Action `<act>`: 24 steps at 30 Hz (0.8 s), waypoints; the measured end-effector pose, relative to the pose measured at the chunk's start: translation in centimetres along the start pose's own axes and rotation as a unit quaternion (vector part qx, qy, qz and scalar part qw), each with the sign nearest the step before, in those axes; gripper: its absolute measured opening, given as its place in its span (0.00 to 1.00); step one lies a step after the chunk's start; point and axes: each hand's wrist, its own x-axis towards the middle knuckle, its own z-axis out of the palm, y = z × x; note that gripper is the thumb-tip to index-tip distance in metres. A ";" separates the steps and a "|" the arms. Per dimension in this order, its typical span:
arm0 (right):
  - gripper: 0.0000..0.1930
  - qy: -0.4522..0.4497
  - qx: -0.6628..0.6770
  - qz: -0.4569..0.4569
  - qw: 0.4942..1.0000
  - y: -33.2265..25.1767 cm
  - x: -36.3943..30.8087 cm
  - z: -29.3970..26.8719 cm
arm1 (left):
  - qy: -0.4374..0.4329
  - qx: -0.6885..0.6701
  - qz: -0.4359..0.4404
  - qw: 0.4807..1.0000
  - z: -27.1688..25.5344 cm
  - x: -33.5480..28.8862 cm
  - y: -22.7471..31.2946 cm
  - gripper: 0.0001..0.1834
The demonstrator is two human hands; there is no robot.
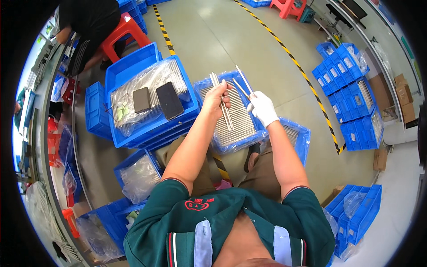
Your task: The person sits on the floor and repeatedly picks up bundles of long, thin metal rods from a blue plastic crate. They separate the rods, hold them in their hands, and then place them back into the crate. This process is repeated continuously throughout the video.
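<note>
Several thin silvery metal rods [228,119] are bunched in my bare left hand [215,101], their ends sticking out above and below the fist. My right hand [264,109], in a white glove, is closed on two thin metal rods [243,78] that point away to the upper left, slightly spread apart. Both hands are over a blue crate [259,116] lined with clear plastic. Rows of the same kind of rods [233,134] lie side by side in it. My fingertips on the right are partly hidden by the glove's back.
At left, stacked blue crates [116,137] hold plastic-wrapped rods, with two dark phones [170,100] on top. Another blue crate [306,133] stands by my right leg. More crates [353,104] are stacked far right. Someone in black [91,20] is beside a red stool [126,33].
</note>
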 end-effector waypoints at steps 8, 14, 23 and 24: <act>0.07 -0.039 0.019 -0.026 0.999 -0.2 -2.0 1.3 | -0.006 -0.036 0.020 0.999 0.5 0.0 -0.2 0.16; 0.10 0.000 0.004 -0.048 0.999 -0.1 -2.0 1.9 | -0.011 0.005 0.028 1.000 0.8 -0.1 -1.0 0.14; 0.12 0.016 0.089 -0.009 0.996 -0.5 -1.1 2.1 | -0.069 0.077 -0.057 0.993 2.2 -1.5 -3.4 0.10; 0.10 -0.014 0.104 0.035 0.994 -0.9 -1.3 1.8 | -0.057 0.086 -0.055 0.993 2.3 -1.5 -3.2 0.10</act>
